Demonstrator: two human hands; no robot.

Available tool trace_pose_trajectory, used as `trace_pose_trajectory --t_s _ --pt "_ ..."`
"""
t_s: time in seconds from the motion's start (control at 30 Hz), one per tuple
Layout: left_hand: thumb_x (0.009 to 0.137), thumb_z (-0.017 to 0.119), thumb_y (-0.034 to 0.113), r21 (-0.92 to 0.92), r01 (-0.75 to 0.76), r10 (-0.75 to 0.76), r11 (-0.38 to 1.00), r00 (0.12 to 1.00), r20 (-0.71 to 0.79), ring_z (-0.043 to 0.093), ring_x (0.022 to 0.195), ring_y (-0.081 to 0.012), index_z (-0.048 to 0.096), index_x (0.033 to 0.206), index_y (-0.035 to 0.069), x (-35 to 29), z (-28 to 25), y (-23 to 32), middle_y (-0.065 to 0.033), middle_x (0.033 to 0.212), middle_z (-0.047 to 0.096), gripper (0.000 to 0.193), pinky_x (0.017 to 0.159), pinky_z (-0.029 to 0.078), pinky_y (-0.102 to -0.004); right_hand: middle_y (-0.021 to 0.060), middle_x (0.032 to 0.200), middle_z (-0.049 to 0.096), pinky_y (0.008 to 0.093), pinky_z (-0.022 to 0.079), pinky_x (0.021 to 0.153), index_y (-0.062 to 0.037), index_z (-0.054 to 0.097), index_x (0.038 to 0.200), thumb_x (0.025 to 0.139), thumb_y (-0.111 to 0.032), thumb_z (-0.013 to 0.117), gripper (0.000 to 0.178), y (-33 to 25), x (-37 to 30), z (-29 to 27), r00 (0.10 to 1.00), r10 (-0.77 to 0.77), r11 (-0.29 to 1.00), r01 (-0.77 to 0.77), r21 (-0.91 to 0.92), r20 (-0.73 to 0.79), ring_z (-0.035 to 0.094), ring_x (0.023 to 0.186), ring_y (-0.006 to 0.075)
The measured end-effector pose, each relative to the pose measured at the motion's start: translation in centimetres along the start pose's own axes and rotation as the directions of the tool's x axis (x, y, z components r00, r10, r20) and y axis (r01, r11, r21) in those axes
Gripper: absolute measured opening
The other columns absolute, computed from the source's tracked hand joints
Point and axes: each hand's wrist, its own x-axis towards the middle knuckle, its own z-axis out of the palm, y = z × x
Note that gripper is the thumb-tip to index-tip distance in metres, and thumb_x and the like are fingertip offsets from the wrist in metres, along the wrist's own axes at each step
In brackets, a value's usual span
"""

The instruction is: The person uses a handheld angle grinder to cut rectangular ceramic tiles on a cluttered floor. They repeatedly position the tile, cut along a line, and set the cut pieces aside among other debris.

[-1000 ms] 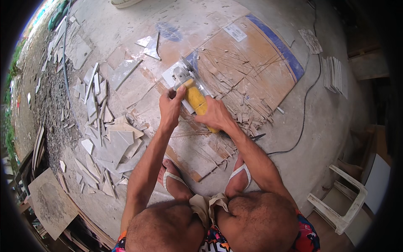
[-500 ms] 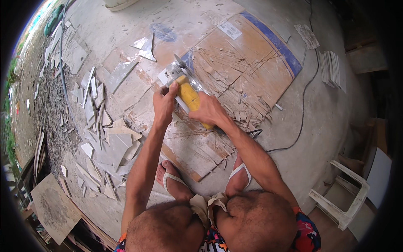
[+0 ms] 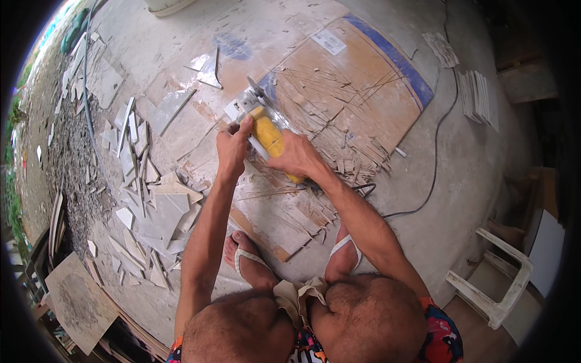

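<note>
A yellow handheld tile saw with a silver front and a round blade is held out ahead of me, over a dusty cardboard sheet. My right hand wraps round its yellow body from the right. On the left, my left hand is closed against the saw's front, its thumb pressed near the metal part. A pale straight edge runs along the saw's left side; whether it is the saw's base or a tile, I cannot tell. The left fingers are partly hidden beneath. A black cord trails from the saw's rear.
Broken grey and white tile pieces lie in a heap at left. The cardboard carries several thin strips and shards. Stacked tiles stand at right, above a white plastic frame. The black cord curves over the concrete floor.
The whole view has shifted very slightly. Both hands keep the same grip, and the saw shows almost no movement over the cardboard.
</note>
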Motion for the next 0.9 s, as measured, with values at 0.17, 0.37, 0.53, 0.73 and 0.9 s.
trace_pose_trajectory --t_s 0.17,0.37,0.53,0.73,0.9 --pt "0.101 0.077 0.048 0.04 0.009 -0.011 0.999 0.997 0.07 0.064 0.09 -0.0171 0.068 0.128 -0.014 -0.3 -0.3 0.0 -0.0147 0.111 0.071 0.067 0.076 0.053 -0.0305 0.0401 0.109 0.072 0.0506 0.062 0.09 0.0144 0.062 0.121 0.072 -0.04 0.082 0.076 0.5 -0.4 0.0 1.0 0.004 1.0 -0.004 0.006 0.025 0.074 0.104 0.0506" --pt "0.102 0.076 0.044 0.02 -0.041 0.04 0.999 0.998 0.052 0.063 0.093 -0.0157 0.072 0.123 -0.012 -1.7 0.1 -0.5 -0.0115 0.108 0.073 0.059 0.082 0.05 -0.0301 0.0334 0.103 0.074 0.0498 0.06 0.085 0.0109 0.062 0.117 0.07 -0.04 0.083 0.073 1.4 -1.3 0.7 1.0 -0.001 1.0 0.0 -0.018 -0.028 0.074 0.096 0.0464" --pt "0.103 0.076 0.04 0.017 -0.065 0.064 0.998 0.996 0.063 0.065 0.098 -0.0165 0.072 0.124 -0.012 -2.4 0.5 -1.0 -0.0123 0.112 0.074 0.056 0.091 0.05 -0.0322 0.0327 0.104 0.074 0.0501 0.06 0.086 0.0096 0.061 0.118 0.07 -0.039 0.083 0.072 1.9 -2.0 0.5 1.0 0.003 1.0 -0.003 -0.011 -0.011 0.074 0.097 0.0461" --pt "0.1 0.08 0.04 -0.026 -0.109 0.11 0.994 0.993 0.031 0.067 0.093 -0.0144 0.073 0.122 -0.01 -2.9 0.8 -1.7 -0.011 0.104 0.076 0.055 0.085 0.054 -0.0307 0.0351 0.104 0.073 0.0513 0.06 0.086 0.0112 0.061 0.119 0.071 -0.039 0.082 0.073 2.0 -3.0 0.1 1.0 0.002 1.0 -0.002 0.001 0.004 0.074 0.097 0.0486" --pt "0.1 0.079 0.04 -0.027 -0.119 0.12 0.993 0.992 0.043 0.067 0.092 -0.0142 0.074 0.122 -0.01 -3.3 0.9 -1.7 -0.0102 0.103 0.076 0.055 0.084 0.054 -0.0304 0.0369 0.103 0.073 0.0525 0.061 0.085 0.0123 0.06 0.12 0.071 -0.039 0.081 0.074 2.2 -3.4 0.1 1.0 0.005 1.0 -0.005 0.016 0.015 0.074 0.097 0.0503"
